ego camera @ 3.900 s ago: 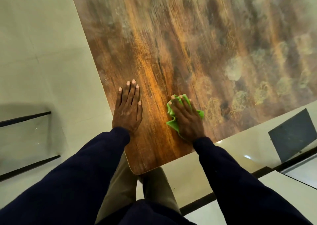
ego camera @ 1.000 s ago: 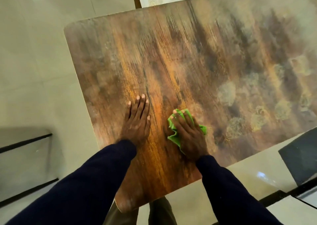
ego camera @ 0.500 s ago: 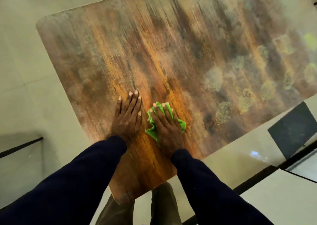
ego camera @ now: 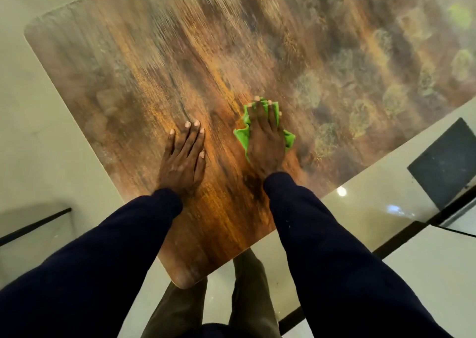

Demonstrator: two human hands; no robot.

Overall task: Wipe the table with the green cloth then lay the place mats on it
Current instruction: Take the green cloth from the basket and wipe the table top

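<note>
The wooden table (ego camera: 180,62) fills most of the head view, with a glossy brown grain top. My right hand (ego camera: 265,142) lies flat on a crumpled green cloth (ego camera: 240,136), pressing it onto the table near the front edge. The cloth's edges stick out left and right of the hand. My left hand (ego camera: 184,157) rests palm down on the bare wood, a little to the left of the cloth, fingers together. No place mats are in view.
Pale glossy floor tiles (ego camera: 31,144) surround the table. A dark square panel (ego camera: 445,162) sits on the floor at the right, with black strips beside it. My legs stand under the table's near corner (ego camera: 185,281).
My right hand has slid the green cloth to the right and forward, away from my left hand. The view has shifted slightly; the left hand stays flat on the table.
</note>
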